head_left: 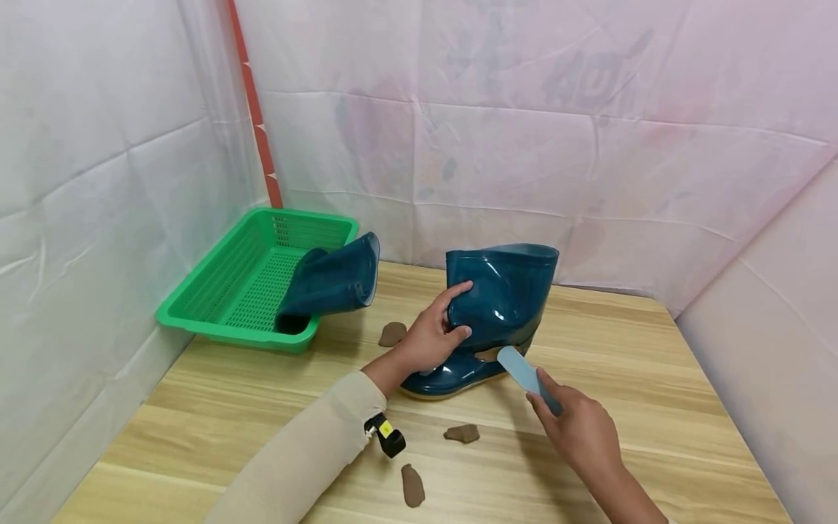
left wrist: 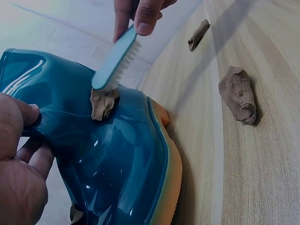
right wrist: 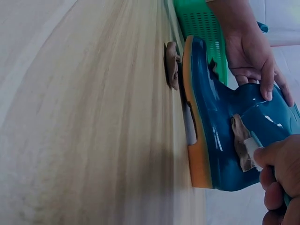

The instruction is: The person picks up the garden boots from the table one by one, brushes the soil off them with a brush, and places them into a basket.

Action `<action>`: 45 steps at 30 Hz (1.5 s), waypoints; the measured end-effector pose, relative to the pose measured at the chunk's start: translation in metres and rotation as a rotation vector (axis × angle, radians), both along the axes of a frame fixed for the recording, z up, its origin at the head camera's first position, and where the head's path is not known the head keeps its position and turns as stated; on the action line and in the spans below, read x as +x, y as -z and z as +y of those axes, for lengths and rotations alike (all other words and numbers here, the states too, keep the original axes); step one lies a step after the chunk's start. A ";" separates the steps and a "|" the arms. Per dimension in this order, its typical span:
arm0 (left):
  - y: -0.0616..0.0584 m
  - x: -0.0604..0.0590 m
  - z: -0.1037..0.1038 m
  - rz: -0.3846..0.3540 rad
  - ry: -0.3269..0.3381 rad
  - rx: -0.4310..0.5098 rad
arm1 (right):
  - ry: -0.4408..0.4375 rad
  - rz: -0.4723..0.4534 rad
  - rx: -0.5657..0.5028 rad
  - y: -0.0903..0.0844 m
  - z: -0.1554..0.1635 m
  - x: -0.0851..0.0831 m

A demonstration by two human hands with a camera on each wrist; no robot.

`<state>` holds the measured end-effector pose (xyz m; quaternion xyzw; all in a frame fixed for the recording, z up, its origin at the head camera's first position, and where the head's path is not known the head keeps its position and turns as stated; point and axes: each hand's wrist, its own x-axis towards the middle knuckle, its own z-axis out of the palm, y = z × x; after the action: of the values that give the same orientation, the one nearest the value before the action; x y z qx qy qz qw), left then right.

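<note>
hands [head_left: 428, 338] [head_left: 579, 429] gripping boot [head_left: 500, 306] and brush [head_left: 524, 371], mud lumps [head_left: 461, 434] around, second boot [head_left: 330, 284] over green basket [head_left: 229, 291]

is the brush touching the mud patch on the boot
Touching. The left wrist view shows the brush bristles pressed onto the top of the mud patch stuck on the boot, with no gap between them.

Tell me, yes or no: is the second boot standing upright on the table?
No. In the head view the second boot lies tipped on its side in the green basket, not upright on the table.
</note>
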<state>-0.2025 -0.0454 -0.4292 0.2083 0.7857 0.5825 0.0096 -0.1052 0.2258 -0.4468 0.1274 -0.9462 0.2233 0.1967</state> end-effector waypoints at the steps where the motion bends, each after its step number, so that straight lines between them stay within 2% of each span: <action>1: 0.000 0.000 0.000 0.001 0.003 0.000 | -0.001 0.015 -0.001 0.000 0.000 0.000; 4: -0.001 -0.001 0.000 0.009 0.010 -0.004 | -0.005 0.026 -0.004 0.000 -0.002 -0.002; 10: -0.008 -0.008 0.001 0.046 0.003 -0.004 | -0.020 -0.053 0.002 -0.001 -0.007 -0.007; 15: -0.004 -0.002 -0.001 -0.020 -0.007 -0.026 | -0.012 -0.136 0.010 -0.001 -0.007 0.000; 18: 0.000 0.001 -0.002 -0.044 -0.013 -0.026 | -0.026 -0.096 0.002 -0.002 -0.006 0.003; 21: 0.001 0.000 -0.002 -0.028 -0.010 -0.018 | -0.039 0.007 -0.009 -0.003 -0.005 0.002; 23: 0.000 -0.001 -0.002 -0.017 -0.007 -0.014 | -0.039 0.037 -0.009 -0.004 -0.005 -0.001; 31: -0.002 -0.001 -0.002 -0.004 0.001 -0.008 | -0.024 -0.129 0.014 0.003 -0.009 -0.001; 40: -0.001 0.000 -0.001 -0.033 -0.009 -0.015 | -0.019 -0.172 0.026 -0.003 -0.008 0.003; 45: -0.001 0.001 0.000 -0.022 -0.002 -0.015 | -0.039 -0.130 0.005 -0.006 -0.006 0.004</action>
<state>-0.2019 -0.0459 -0.4282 0.2013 0.7899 0.5789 0.0191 -0.1013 0.2194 -0.4410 0.1317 -0.9548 0.2325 0.1300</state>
